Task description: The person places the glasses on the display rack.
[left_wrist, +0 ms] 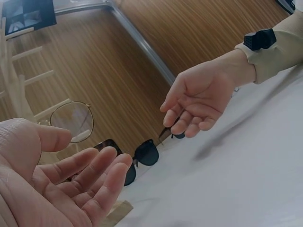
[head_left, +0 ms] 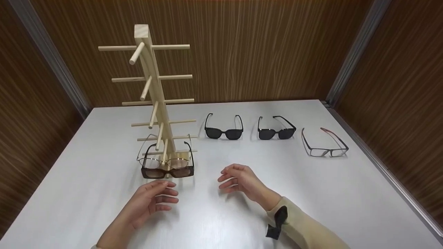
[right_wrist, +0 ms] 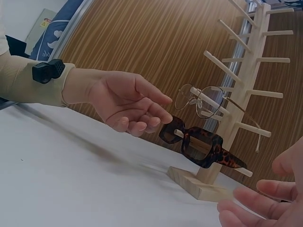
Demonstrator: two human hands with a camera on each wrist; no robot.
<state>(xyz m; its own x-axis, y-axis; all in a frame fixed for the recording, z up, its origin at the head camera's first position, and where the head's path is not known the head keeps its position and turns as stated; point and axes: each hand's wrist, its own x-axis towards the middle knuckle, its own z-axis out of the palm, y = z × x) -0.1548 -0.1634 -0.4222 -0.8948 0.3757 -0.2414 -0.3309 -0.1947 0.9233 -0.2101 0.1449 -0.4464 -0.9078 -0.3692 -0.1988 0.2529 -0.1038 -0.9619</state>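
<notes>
My left hand (head_left: 152, 200), fingers loosely bent and holding nothing, hovers just in front of a pair of tortoiseshell sunglasses (right_wrist: 217, 150). Those sunglasses hang on the lowest pegs of a wooden eyewear rack (head_left: 157, 88). Right above them, thin wire-framed eyeglasses (head_left: 178, 163) with clear lenses rest on the rack too. To the right of the rack, my right hand (head_left: 242, 181) is held over the white table, its fingers relaxed and nothing in them. The palms face each other with a wide gap between, as the left wrist view also shows.
Two pairs of black sunglasses, one left (head_left: 224, 133) and one right (head_left: 276, 134), stand behind the right hand on the white table (head_left: 214, 221). Farther right are dark-framed eyeglasses (head_left: 328, 152) with reddish temple tips. Bare pegs (head_left: 171, 46) jut from the rack's upper part. Wood-grain panels enclose the table.
</notes>
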